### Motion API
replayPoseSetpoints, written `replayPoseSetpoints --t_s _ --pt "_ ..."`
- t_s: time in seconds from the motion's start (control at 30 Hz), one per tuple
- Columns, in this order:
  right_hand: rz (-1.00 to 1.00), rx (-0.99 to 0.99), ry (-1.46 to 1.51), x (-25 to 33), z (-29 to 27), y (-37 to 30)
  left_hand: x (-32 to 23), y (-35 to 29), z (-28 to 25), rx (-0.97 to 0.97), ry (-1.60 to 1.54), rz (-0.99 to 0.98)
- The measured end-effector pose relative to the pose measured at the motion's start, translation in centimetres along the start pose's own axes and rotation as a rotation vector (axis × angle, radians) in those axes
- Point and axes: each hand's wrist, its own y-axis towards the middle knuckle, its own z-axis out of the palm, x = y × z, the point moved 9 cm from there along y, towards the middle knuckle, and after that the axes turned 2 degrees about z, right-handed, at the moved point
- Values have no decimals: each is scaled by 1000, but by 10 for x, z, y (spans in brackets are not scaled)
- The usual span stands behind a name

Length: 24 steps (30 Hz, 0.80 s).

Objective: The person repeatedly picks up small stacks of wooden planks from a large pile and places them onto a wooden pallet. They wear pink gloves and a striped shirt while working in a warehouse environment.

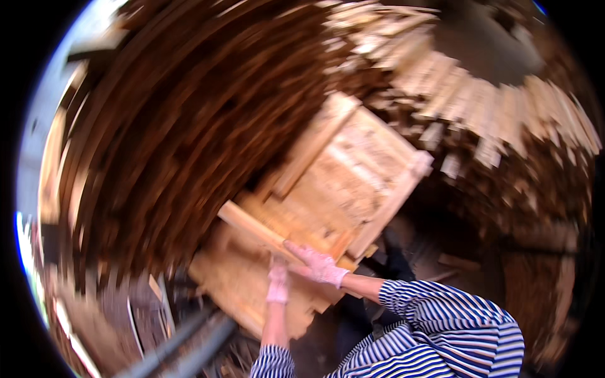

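A long pale wooden strip (252, 225) lies slantwise across a wooden board with raised side rails (353, 183). My right hand (318, 266), in a pink glove, is closed on this strip from above, thumb on the near side. My left hand (277, 280), gloved alike, meets the strip's near edge just left of the right hand; its fingers are smeared and partly hidden. Below the strip, a lower wooden sheet (230, 264) with a ragged right edge extends toward me. Both forearms come in from the lower edge in striped sleeves.
Dark stacked wood (189, 120) rises along the left and far side, blurred. Many pale slats (466, 88) lie piled at the far right. Grey rails (183, 343) run at the lower left. Wood scraps (457, 261) lie on the floor right of the board.
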Motion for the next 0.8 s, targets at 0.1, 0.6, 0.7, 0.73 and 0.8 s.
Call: replayPoseSetpoints --t_s 0.1,0.6,0.7,0.73,0.8 --pt "42 -271 -178 -33 -68 35 7 24 -12 169 902 10" --pt "10 -133 -137 -47 -121 -42 -16 14 54 274 1536 15" --pt "46 -685 -313 -83 -281 -161 -43 19 146 355 1489 135" --pt "111 -816 -332 -103 -328 -207 -48 21 177 398 1473 150" --pt "283 -1077 -358 -139 -434 -313 -54 25 234 494 1444 146"
